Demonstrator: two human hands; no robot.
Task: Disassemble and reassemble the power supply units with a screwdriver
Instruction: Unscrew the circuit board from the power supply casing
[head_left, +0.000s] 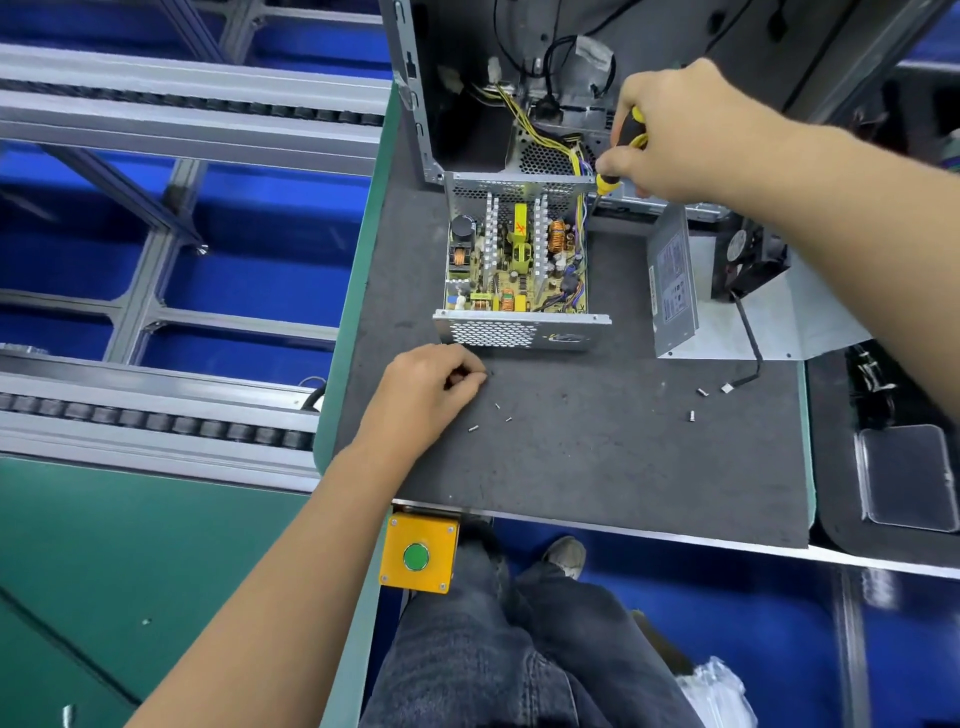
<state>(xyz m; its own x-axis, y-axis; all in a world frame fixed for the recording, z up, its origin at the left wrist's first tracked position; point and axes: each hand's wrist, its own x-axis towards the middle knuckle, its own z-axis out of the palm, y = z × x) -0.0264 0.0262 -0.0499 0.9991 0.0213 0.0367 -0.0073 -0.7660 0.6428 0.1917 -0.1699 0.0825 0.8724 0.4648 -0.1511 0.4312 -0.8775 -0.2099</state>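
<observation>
An opened power supply unit (519, 270) stands on the dark mat (597, 457), its circuit board, coils and heat sinks exposed. My right hand (675, 124) grips a yellow and black screwdriver (621, 156) above the unit's far right corner. My left hand (431, 389) rests on the mat just in front of the unit's near left corner, fingers curled, pinching what looks like a small screw. Several loose screws (501, 413) lie beside it. The unit's grey cover (672, 283) stands on edge to the right, next to a black fan (748, 260) with a trailing cable.
An open computer case (519, 78) with cables stands behind the unit. More screws (696, 402) lie at the right of the mat. A yellow button box (418, 553) hangs under the table edge. Conveyor rails (156, 114) run at the left. A clear tray (906, 475) sits at the right.
</observation>
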